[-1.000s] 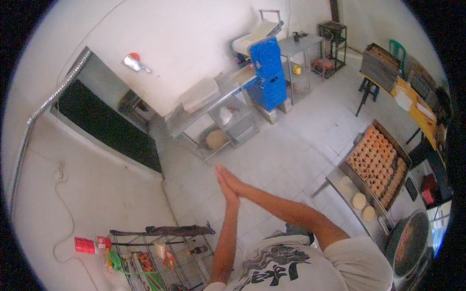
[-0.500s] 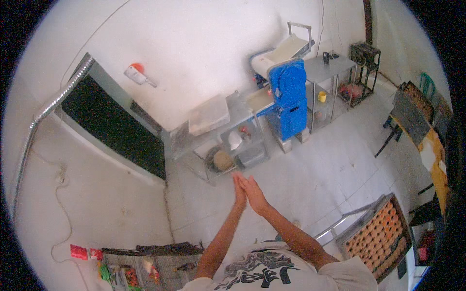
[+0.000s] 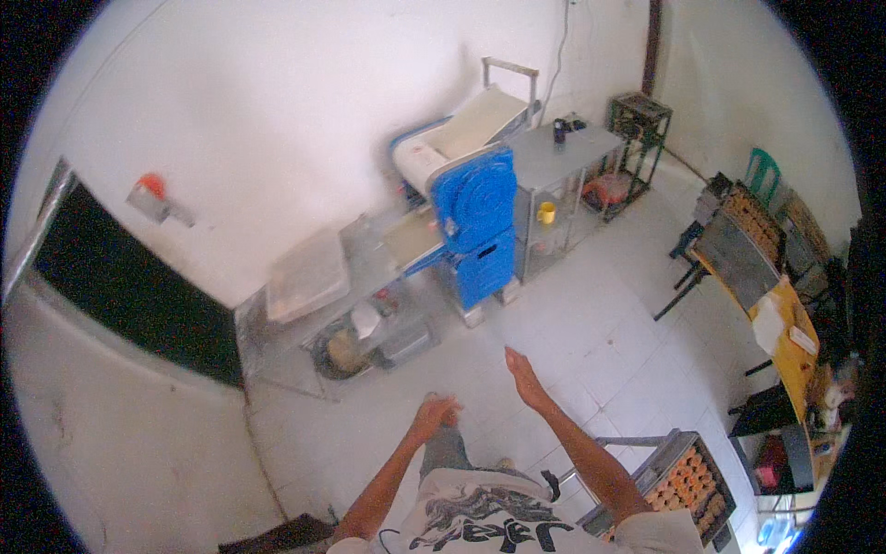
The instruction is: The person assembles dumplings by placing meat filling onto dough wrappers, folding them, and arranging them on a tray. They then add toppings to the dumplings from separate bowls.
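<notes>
both hands empty, apart

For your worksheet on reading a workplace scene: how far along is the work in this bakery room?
Done: a tray of round golden-brown buns sits filled at lower right. In hand: nothing; the left hand and right hand are empty, apart, over the white tiled floor. Left: the blue dough-rolling machine stands untouched ahead, and pale dough lies in a bowl under the steel table.
</notes>
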Demonstrator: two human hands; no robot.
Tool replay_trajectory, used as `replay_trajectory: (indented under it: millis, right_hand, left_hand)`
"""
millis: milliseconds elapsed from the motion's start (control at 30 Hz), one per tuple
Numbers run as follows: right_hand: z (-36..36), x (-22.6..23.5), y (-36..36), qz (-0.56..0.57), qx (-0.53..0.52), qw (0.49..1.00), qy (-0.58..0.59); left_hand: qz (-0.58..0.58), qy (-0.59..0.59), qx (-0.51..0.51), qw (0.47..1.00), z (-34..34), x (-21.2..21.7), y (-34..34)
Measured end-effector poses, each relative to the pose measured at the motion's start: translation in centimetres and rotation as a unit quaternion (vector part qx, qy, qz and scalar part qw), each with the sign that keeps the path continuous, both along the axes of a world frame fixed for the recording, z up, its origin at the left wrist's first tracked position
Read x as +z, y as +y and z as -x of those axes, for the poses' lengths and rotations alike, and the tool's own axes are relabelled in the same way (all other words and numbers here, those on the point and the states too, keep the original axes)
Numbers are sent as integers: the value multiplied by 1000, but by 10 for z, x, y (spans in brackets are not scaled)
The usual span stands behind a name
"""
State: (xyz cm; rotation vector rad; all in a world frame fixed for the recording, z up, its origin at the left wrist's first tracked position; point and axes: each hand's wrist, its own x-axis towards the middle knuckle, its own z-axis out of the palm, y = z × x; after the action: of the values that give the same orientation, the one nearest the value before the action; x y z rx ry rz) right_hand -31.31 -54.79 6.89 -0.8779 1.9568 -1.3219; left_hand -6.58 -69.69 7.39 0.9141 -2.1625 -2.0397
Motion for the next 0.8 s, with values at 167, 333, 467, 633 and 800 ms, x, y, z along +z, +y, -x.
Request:
replay_trajectory:
  millis: [167, 333, 467, 633, 800]
  right_hand:
    - [71, -8, 8, -9, -52, 999, 13]
    - [153, 24, -42, -4, -140, 990, 17]
    - [204, 41, -70, -92, -151, 984, 2]
    - [207, -5, -27, -226, -210, 947, 91]
    - [164, -16, 57, -77, -410, 885, -208]
  left_hand:
    - [50, -83, -24, 995, 54, -64, -95]
    - [240, -12, -147, 960, 178, -103, -215]
    - [465, 110, -449, 755, 288, -150, -277]
    - [218, 46, -469, 855, 407, -172, -225]
    - [76, 48, -609, 788, 495, -90, -129]
